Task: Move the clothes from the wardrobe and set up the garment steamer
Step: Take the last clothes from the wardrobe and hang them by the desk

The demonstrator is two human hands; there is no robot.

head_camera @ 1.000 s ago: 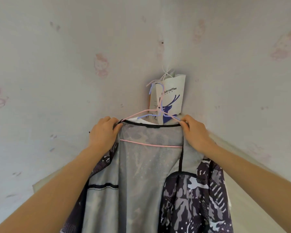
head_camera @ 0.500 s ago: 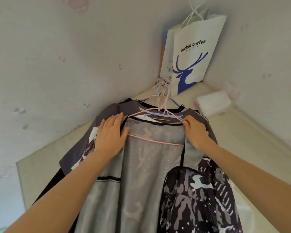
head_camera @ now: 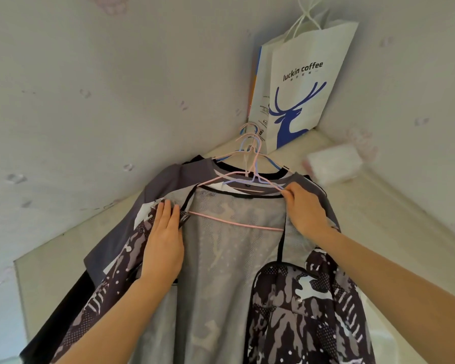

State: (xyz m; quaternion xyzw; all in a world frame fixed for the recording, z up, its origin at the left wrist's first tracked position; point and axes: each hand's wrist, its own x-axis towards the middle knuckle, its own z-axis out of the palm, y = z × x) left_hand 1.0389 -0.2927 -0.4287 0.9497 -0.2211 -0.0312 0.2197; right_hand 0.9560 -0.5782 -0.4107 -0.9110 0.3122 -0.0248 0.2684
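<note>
A camouflage jacket (head_camera: 300, 298) with a grey mesh lining lies opened on a pink wire hanger (head_camera: 234, 223), on top of a stack of grey and black garments (head_camera: 168, 177) with several pink and blue hangers (head_camera: 250, 148). My left hand (head_camera: 164, 237) lies flat with straight fingers on the jacket's left shoulder. My right hand (head_camera: 304, 211) pinches the right end of the pink hanger and the collar there. No garment steamer is in view.
The clothes lie on a pale surface (head_camera: 63, 253) in a corner between two papered walls. A white paper coffee bag (head_camera: 297, 82) with a blue deer stands in the corner. A white tissue pack (head_camera: 331, 164) lies to the right of the hangers.
The clothes came down from hanging height onto the pale surface. My left hand went from gripping the collar to lying flat on the shoulder. The view tilted down.
</note>
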